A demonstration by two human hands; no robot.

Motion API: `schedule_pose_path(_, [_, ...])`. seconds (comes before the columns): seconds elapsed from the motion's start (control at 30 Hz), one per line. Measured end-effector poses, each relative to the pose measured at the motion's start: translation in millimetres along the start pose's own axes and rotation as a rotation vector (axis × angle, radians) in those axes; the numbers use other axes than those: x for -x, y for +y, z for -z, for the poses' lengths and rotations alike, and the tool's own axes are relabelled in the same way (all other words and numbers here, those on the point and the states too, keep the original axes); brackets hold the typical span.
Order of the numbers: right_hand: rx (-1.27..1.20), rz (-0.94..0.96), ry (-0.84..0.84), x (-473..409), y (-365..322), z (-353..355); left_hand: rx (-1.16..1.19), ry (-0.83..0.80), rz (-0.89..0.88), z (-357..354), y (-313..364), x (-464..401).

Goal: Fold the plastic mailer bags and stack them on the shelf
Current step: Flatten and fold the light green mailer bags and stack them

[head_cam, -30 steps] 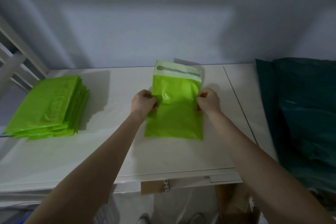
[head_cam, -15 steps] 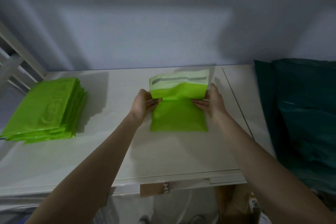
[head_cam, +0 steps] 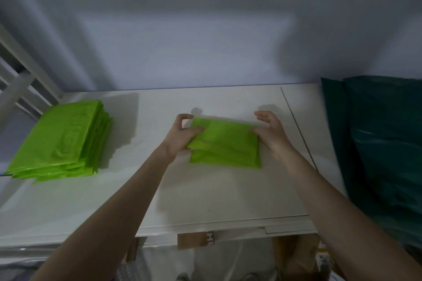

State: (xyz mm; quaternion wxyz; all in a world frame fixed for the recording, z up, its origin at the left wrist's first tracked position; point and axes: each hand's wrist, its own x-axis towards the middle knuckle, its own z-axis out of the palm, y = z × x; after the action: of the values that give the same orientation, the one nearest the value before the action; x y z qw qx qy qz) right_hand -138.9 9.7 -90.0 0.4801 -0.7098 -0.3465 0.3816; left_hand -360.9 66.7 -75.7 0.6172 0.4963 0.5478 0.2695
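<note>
So your green mailer bag (head_cam: 225,143) is folded over on itself and lying flat on the white shelf (head_cam: 205,194), about in the middle of it. Taking that bag as the landmark for everything else:

Your left hand (head_cam: 181,134) is at the bag's left edge. The thumb lies on top of the folded layer and the lower fingers look tucked under that edge, so the grip there is a loose pinch on the bag, with the index finger curled up above it and touching nothing. Your right hand (head_cam: 270,131) is at the bag's right edge. Its fingers are spread and half curled in the air above the far right corner, and only the thumb seems to press on the bag's top, so that grip is open and has hold of nothing.

Well to the left of the bag sits the stack of folded green bags (head_cam: 61,141), edges a bit uneven, close to the white shelf frame (head_cam: 20,80). Well to the right of the bag there's a dark teal pile of plastic (head_cam: 379,143), which hangs past the shelf's front edge. Behind the bag is just the pale wall (head_cam: 205,29). Below the bag, under the shelf's front lip, you can see some brown cardboard (head_cam: 196,239), too dim to read.
</note>
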Motion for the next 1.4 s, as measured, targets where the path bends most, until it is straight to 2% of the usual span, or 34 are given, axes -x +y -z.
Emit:
schedule_pose_path(0.13, [0.370, 0.189, 0.153, 13.2, -5.5, 5.1, 0.004, 0.004, -0.101, -7.2, -6.8, 2.2])
schedule_pose_path(0.23, [0.439, 0.092, 0.146, 25.8, -1.9, 10.4, -0.037, 0.016, -0.084, -10.2, -16.7, 1.7])
schedule_pose_path(0.33, [0.392, -0.096, 0.022, 38.6, 5.1, 13.5, -0.072, 0.043, -0.094, -10.3, -23.2, 1.0])
schedule_pose_path(0.4, [0.326, -0.135, -0.010, 46.0, 7.2, 11.9, -0.090, 0.071, -0.123, -10.8, -24.3, 0.9])
schedule_pose_path(0.53, [0.249, -0.096, 0.018, 54.5, 4.7, 9.4, -0.171, 0.069, -0.184, -11.2, -24.1, 1.9])
schedule_pose_path(0.67, [0.337, 0.012, 0.089, 61.9, 4.0, 9.5, -0.231, 0.067, -0.226, -9.6, -26.1, 1.6])
schedule_pose_path(0.87, [0.355, 0.035, 0.193, 67.1, 5.2, 3.9, -0.289, 0.052, -0.208, -8.6, -28.4, -0.5])
schedule_pose_path(1.03, [0.316, -0.051, 0.088, 72.1, 4.5, 1.0, -0.318, 0.057, -0.193, -10.4, -30.5, -2.1])
schedule_pose_path(1.4, [0.383, -0.017, 0.126, 74.6, 13.4, 3.3, -0.543, 0.137, -0.348, -10.3, -30.1, 7.3])
